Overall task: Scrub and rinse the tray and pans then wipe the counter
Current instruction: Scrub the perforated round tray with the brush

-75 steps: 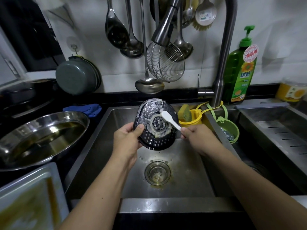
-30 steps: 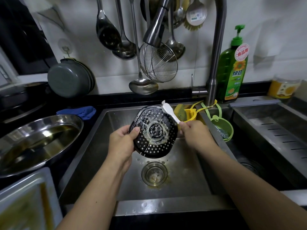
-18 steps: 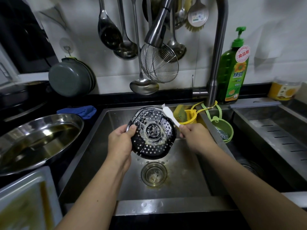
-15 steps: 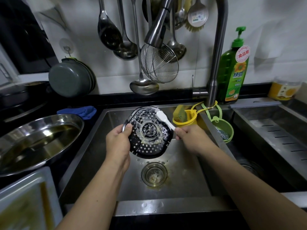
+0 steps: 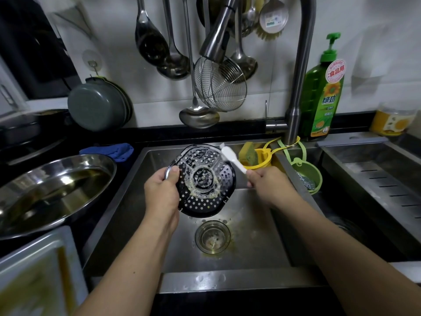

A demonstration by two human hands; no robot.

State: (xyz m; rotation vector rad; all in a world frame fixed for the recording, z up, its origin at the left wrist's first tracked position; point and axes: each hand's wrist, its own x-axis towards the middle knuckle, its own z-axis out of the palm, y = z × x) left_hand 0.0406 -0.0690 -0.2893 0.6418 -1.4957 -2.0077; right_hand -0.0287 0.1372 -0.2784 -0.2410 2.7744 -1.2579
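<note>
Your left hand (image 5: 163, 197) grips the perforated black tray (image 5: 202, 181) by its left rim, tilted over the sink (image 5: 250, 236), while your right hand (image 5: 265, 184), clamped on the white brush (image 5: 232, 159), angles its head up-left onto the tray's upper right edge

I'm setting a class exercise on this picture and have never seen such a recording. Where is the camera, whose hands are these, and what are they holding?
The camera sits on a person's head, looking down at their own hands over a steel sink. The left hand grips a round black tray with holes, smeared with foam. The right hand holds a white brush against the tray's upper edge. On the counter to the left lie a steel pan and a blue cloth. A green soap bottle stands behind the tap.
</note>
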